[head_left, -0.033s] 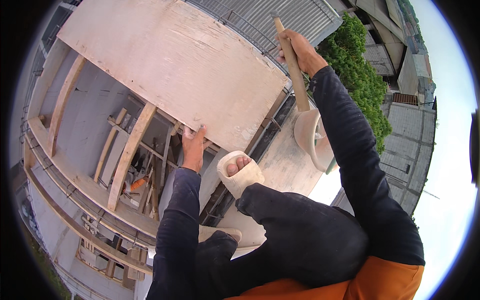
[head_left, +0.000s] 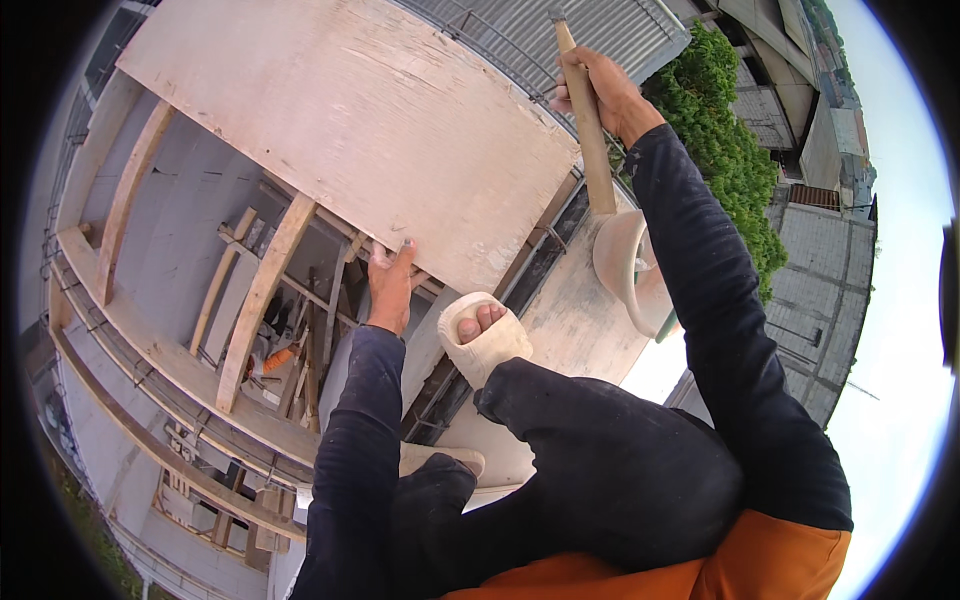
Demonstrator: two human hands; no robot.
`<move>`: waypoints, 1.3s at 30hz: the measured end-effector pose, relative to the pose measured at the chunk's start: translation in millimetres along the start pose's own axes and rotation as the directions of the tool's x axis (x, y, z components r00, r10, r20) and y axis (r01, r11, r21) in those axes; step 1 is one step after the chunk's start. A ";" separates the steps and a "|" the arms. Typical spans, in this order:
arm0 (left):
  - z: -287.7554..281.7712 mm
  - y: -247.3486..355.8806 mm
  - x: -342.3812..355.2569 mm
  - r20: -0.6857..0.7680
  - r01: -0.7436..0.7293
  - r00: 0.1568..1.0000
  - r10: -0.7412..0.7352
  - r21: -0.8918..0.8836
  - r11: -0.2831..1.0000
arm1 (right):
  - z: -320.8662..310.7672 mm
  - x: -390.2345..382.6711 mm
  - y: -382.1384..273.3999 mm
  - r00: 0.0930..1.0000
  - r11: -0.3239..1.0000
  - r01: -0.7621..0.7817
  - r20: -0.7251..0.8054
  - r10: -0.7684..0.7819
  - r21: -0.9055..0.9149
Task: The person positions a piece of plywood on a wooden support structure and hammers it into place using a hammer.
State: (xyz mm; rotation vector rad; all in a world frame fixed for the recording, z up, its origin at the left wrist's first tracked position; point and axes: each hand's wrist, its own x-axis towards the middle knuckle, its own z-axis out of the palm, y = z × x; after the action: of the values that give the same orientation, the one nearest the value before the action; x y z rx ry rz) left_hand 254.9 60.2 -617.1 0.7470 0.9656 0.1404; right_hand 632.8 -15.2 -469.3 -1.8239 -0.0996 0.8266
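Note:
My right hand (head_left: 603, 92) is closed around the wooden handle of a hammer (head_left: 590, 140), raised at the upper right. The hammer's small head is at the top, and the handle's lower end reaches down to the bucket. My left hand (head_left: 391, 290) grips the near edge of a large pale plywood sheet (head_left: 350, 130), with one digit on top and others partly hidden at the edge. The sheet lies over a timber frame. Close to its near right corner is my foot in a cream sandal (head_left: 482, 335).
A cream bucket (head_left: 622, 255) stands on a plywood strip (head_left: 575, 320) under my right arm. Left of the sheet, timber joists (head_left: 265, 300) span an open gap with a lower level below. Steel rebar (head_left: 545, 240) runs between sheet and strip. Beyond are corrugated roofing (head_left: 600, 35) and a tree (head_left: 715, 160).
The view has shifted very slightly. My hands keep the same hold on the hammer and the plywood sheet.

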 end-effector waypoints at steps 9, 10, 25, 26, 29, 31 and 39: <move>-20.0 -50.0 -17.7 0.183 0.065 0.977 -0.106 0.216 0.974 | 58.5 -129.0 -19.3 0.959 0.964 0.048 0.283 0.030 -0.263; -7.4 -49.4 -24.2 0.176 0.106 0.976 -0.128 0.129 0.986 | 50.9 -143.7 -15.6 0.961 0.946 0.084 0.275 0.007 -0.315; 21.6 -87.0 -14.6 -0.137 -0.108 0.980 0.144 0.239 0.965 | 53.7 -173.6 6.6 0.926 0.822 0.006 0.313 0.211 -0.570; 20.4 -92.2 -16.2 -0.180 -0.108 0.970 0.161 0.277 0.955 | 56.6 -171.5 8.1 0.927 0.829 0.003 0.314 0.208 -0.559; 22.6 -92.8 -18.8 -0.155 -0.128 0.970 0.190 0.340 0.932 | 50.6 -167.5 15.4 0.942 0.851 0.002 0.287 0.175 -0.525; 20.4 -91.9 -30.7 -0.218 -0.119 0.938 0.269 0.526 0.842 | 64.4 -161.6 20.2 0.935 0.803 -0.033 0.266 0.236 -0.595; 12.9 -109.1 -22.4 -0.141 -0.012 0.987 0.073 0.396 0.918 | 70.5 -152.3 35.4 0.900 0.897 -0.157 0.313 0.302 -0.414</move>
State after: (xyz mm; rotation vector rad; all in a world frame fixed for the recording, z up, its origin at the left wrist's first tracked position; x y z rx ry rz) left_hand 229.1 -37.3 -666.0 1.1423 1.1407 0.0400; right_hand 466.0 -40.6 -437.9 -2.0435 -0.3063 1.4029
